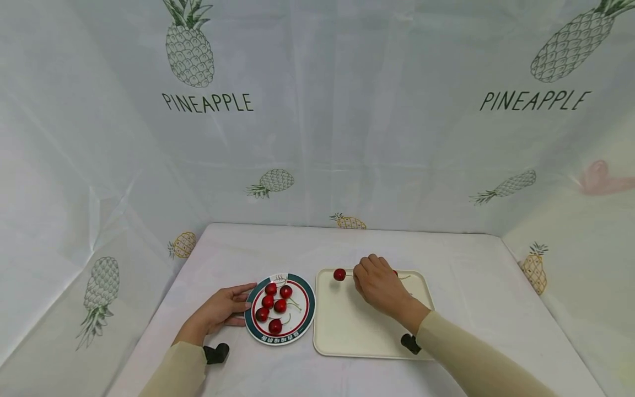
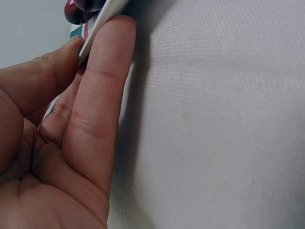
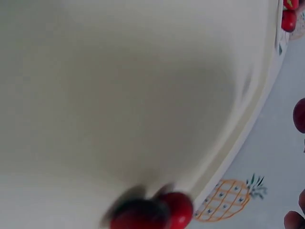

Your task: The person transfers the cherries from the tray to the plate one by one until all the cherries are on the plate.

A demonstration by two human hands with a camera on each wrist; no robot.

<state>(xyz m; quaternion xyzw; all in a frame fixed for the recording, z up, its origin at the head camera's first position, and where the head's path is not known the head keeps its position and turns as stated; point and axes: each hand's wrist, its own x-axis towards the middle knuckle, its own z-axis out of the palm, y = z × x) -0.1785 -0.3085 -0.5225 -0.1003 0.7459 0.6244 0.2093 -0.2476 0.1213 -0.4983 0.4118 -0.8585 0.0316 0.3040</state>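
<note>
Cherry (image 1: 339,274) lies left of your right hand (image 1: 379,286)

It is above the tray's (image 1: 347,331) far left corner; its stem (image 1: 349,275) runs rightward to your fingertips, which seem to pinch it. The plate (image 1: 311,310) is further left, nearer to you; your left hand (image 1: 220,310) grips its rim.
</note>
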